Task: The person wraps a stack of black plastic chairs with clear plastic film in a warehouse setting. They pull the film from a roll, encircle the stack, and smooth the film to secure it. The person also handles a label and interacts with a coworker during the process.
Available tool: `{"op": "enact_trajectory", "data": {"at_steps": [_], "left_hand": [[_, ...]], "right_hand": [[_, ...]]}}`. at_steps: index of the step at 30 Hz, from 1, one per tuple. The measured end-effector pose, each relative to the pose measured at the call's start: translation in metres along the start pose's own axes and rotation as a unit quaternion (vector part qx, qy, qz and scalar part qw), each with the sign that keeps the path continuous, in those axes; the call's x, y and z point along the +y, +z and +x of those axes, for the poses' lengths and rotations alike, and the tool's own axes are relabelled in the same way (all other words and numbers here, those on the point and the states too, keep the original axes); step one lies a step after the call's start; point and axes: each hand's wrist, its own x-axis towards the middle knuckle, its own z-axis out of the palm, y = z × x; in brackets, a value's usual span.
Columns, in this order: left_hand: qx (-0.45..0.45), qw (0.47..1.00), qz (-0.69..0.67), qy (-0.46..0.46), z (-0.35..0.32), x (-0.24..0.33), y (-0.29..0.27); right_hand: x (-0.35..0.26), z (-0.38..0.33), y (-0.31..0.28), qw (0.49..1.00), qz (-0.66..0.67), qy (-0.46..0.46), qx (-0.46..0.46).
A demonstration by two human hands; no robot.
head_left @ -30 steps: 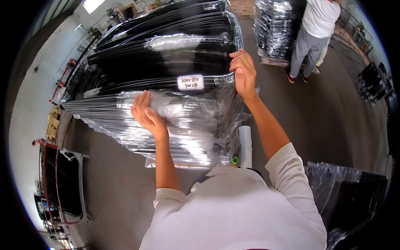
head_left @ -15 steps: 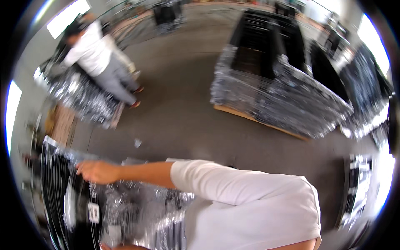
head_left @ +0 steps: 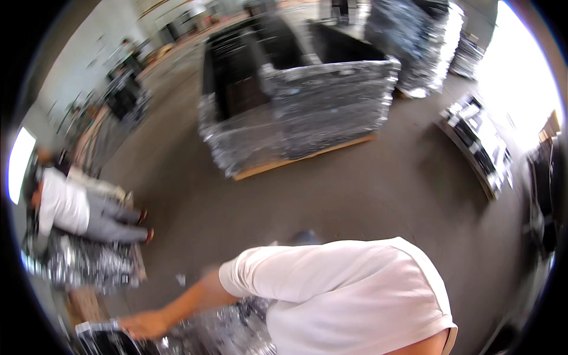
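Observation:
My right arm, in a white sleeve, reaches across to the lower left. My right hand (head_left: 145, 324) is closed at the top edge of a stack of dark panels (head_left: 109, 342), with its fingers around clear plastic film (head_left: 207, 332). Motion blurs the fingers somewhat. The crinkled, shiny film lies over the stack below my forearm. Most of this stack is cut off by the lower edge of the picture. My left hand is out of sight.
A film-wrapped load of black bins (head_left: 331, 94) stands ahead on a wooden pallet (head_left: 302, 158). At left a person (head_left: 71, 204) leans over another wrapped pile (head_left: 89, 260). A low stack (head_left: 479, 142) lies on the right, with a tall wrapped load (head_left: 408, 41) behind.
My view has swung right, so the bins and the person sit further left. My right hand shows lower in the picture. A hand seen at the bottom edge has left the view.

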Motion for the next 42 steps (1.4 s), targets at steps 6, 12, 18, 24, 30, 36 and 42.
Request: {"op": "enact_trajectory", "data": {"at_steps": [6,12,18,24,30,36,42], "left_hand": [[0.059,0.965,-0.25,0.047,0.017,0.156,0.03],[0.076,0.92,-0.381,0.045,0.024,0.257,0.032],[0.08,0.926,-0.365,0.047,0.028,0.247,0.044],[0.101,0.991,-0.073,0.044,0.043,0.095,0.029],[0.078,0.993,0.017,-0.086,0.029,0.035,-0.036],[0.049,0.99,0.065,-0.112,0.034,0.054,-0.049],[0.039,0.99,0.075,-0.117,0.033,0.055,-0.046]], "right_hand": [[-0.024,-0.081,-0.045,0.985,-0.136,-0.1,0.016],[-0.067,-0.13,-0.088,0.965,-0.261,-0.032,-0.015],[-0.075,-0.134,-0.081,0.961,-0.27,-0.009,-0.061],[-0.06,-0.117,-0.005,0.969,-0.195,-0.101,-0.117],[-0.064,-0.094,0.075,0.933,-0.227,-0.237,-0.145],[-0.066,-0.063,0.127,0.932,-0.191,-0.274,-0.138],[-0.062,-0.059,0.116,0.932,-0.193,-0.246,-0.182]]}}
